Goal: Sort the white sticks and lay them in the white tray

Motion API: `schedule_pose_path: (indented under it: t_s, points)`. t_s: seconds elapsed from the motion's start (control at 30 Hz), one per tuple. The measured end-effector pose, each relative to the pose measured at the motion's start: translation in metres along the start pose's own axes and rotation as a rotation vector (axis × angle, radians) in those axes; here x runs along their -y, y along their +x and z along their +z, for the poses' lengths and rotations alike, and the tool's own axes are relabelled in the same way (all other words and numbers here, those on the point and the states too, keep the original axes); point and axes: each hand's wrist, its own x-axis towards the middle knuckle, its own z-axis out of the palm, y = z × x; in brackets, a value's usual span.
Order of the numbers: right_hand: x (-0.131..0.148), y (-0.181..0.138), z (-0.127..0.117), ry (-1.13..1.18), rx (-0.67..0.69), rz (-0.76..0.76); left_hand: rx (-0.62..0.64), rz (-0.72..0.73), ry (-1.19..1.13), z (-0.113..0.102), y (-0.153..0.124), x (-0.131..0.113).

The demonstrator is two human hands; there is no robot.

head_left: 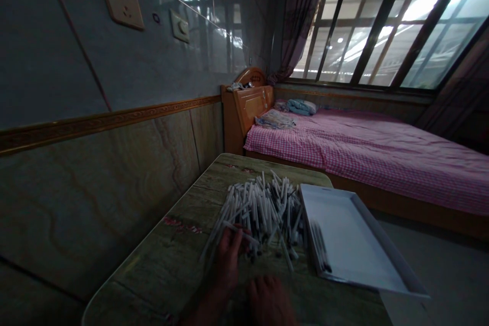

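A large heap of white pens (pixel 263 206) lies on a greenish table (pixel 168 254). My left hand (pixel 229 257) rests at the near edge of the heap, fingers curled round one or two pens. My right hand (pixel 269 300) lies just below it near the table's front, fingers bent; I cannot see whether it holds anything. To the right a shallow white tray (pixel 367 260) holds a few pens (pixel 319 247) along its left side.
A tiled wall with a socket (pixel 121 2) runs along the left. Beyond the table stands a wooden bed with a pink checked cover (pixel 367 153) under a big window (pixel 385 25). The tray overhangs the table's right edge.
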Motion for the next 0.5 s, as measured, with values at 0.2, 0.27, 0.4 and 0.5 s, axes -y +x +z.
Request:
schedule_pose_path:
  t_s: [0.2, 0.27, 0.4, 0.5]
  points:
    - [-0.035, -0.003, -0.042, 0.404, -0.085, 0.185, -0.078, -0.06, -0.076, -0.002, 0.004, -0.004]
    - [-0.044, -0.002, -0.049, 0.528, -0.233, 0.212, -0.09, -0.074, -0.082, -0.001, 0.003, -0.006]
    - [-0.05, 0.001, -0.051, 0.662, -0.418, 0.219, -0.071, -0.099, -0.058, 0.002, -0.001, -0.007]
    - [-0.048, 0.001, -0.05, 0.668, -0.442, 0.244, -0.053, -0.112, -0.06, 0.002, -0.003, -0.006]
